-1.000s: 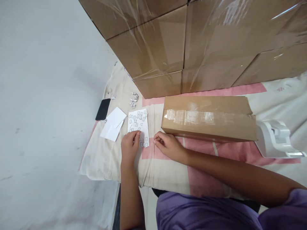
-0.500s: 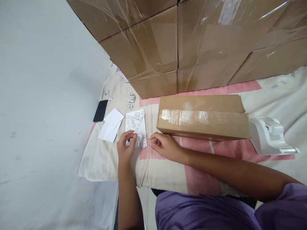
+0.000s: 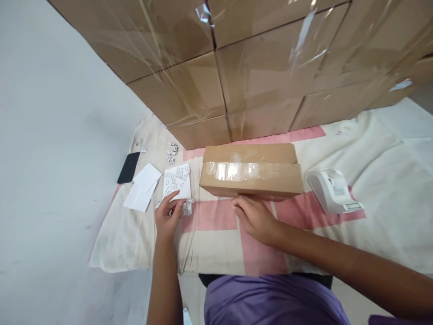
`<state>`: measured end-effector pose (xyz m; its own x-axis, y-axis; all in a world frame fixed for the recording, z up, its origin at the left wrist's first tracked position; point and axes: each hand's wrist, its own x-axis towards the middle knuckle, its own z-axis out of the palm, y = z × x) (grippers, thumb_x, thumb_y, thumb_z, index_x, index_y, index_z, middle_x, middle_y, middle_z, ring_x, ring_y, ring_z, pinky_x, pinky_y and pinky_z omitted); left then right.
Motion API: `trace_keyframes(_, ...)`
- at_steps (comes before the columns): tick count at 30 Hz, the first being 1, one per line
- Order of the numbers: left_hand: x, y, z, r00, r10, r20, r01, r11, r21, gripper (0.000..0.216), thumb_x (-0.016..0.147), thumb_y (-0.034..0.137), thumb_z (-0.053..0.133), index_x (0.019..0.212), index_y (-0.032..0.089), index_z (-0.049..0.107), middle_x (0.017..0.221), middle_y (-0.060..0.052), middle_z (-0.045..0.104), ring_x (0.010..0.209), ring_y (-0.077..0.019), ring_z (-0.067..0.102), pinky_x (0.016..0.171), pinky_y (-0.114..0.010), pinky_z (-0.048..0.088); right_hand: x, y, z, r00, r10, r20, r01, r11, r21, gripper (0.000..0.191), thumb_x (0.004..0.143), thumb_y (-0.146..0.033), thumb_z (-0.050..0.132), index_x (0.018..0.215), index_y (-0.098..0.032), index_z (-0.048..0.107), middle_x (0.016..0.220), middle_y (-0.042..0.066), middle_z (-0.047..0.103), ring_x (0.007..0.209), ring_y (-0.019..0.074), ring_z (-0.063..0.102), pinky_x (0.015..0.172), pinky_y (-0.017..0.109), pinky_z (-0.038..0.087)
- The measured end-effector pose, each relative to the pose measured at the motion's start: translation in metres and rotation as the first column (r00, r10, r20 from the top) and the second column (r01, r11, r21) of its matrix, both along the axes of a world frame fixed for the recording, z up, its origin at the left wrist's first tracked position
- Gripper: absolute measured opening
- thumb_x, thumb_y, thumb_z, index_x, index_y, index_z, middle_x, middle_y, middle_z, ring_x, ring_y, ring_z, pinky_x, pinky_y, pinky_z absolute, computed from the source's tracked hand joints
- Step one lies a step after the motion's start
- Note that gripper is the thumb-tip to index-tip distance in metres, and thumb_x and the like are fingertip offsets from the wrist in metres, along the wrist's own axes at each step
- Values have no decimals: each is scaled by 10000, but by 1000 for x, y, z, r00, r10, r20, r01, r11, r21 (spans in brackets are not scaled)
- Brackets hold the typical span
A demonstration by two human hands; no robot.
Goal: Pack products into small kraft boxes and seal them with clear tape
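A white sticker sheet (image 3: 177, 181) printed with several small labels lies on the cream and pink cloth (image 3: 216, 234). My left hand (image 3: 167, 215) rests on its near edge, fingers spread flat on the paper, thumb beside a small peeled label. My right hand (image 3: 254, 217) sits at the near side of a long taped cardboard box (image 3: 251, 170), fingers curled against its lower edge; whether they pinch anything is hidden.
Stacked cartons wrapped in clear film (image 3: 237, 67) rise behind the box. A white label printer (image 3: 333, 190) stands on the right. Blank white papers (image 3: 142, 193), a black phone (image 3: 128, 167) and small crumpled scraps (image 3: 172, 152) lie at the left.
My right hand has moved right from beside the sticker sheet to the cardboard box's near edge. My left hand's fingers went from pinching to lying flat on the sheet. The camera tilted up.
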<state>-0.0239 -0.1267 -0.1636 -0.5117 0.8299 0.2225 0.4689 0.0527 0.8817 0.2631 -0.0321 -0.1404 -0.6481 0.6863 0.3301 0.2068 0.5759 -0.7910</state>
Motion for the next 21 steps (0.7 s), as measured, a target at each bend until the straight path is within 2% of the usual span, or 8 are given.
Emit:
trace_keyframes(4,37,-10,17,995,-99,-22,98,994,-45,491,905,436,693,1318,180,619,925,-94,798,507,-131,621,512,-286,533,47,-7,5,999,-31,37,34,995,-90,115,989,-270,547,1045,-186,603,814,26,709,702,162,659,655,274,476)
trace_keyframes(7,90,-22,31,954,-286,-86,283,958,-48,519,950,387,644,1440,254,540,1061,-103,797,543,-153,656,561,-330,559,54,-18,9,999,-34,-10,32,995,-95,313,910,-386,705,1133,-179,631,806,14,723,660,158,650,607,268,470)
trace_keyframes(10,138,-28,36,903,-414,-118,410,910,-59,576,958,355,637,1507,345,464,1146,-86,782,573,-167,677,549,-339,554,60,-23,14,996,-53,-66,51,998,-29,103,988,-270,589,1004,-190,651,832,21,729,696,145,661,644,261,485)
trace_keyframes(12,158,-26,35,891,-448,-75,439,892,-110,608,977,333,604,1547,377,397,1210,-83,762,539,-153,656,556,-349,568,71,-20,18,993,-92,-76,96,995,38,161,1015,-168,484,953,-189,631,843,31,724,735,145,670,682,265,495)
trace_keyframes(14,167,-20,34,934,-347,-89,338,936,-102,558,996,310,565,1531,360,418,1172,-72,772,534,-148,641,576,-356,575,89,-10,23,985,-157,-76,163,982,92,144,1002,-148,475,953,-191,603,835,31,708,728,148,658,662,269,481)
trace_keyframes(16,165,-11,35,979,-37,-199,52,996,70,419,988,298,571,1407,306,552,1053,-50,773,638,-168,667,620,-348,567,108,6,28,972,-217,-95,227,967,115,117,985,-141,481,945,-205,571,816,15,679,677,135,617,613,266,444)
trace_keyframes(18,152,6,38,941,228,-249,-162,952,258,325,955,329,624,1273,265,616,1099,-57,722,852,-192,686,702,-331,557,123,25,31,955,-268,-124,282,953,112,124,979,-135,474,917,-221,539,789,-5,641,633,120,566,588,263,413)
trace_keyframes(21,123,47,45,972,110,-207,-70,979,193,482,943,444,628,1375,287,482,1340,-83,609,1142,-204,628,847,-314,547,133,46,30,942,-296,-161,312,946,87,147,975,-126,458,888,-232,511,769,-20,601,618,115,522,585,261,397)
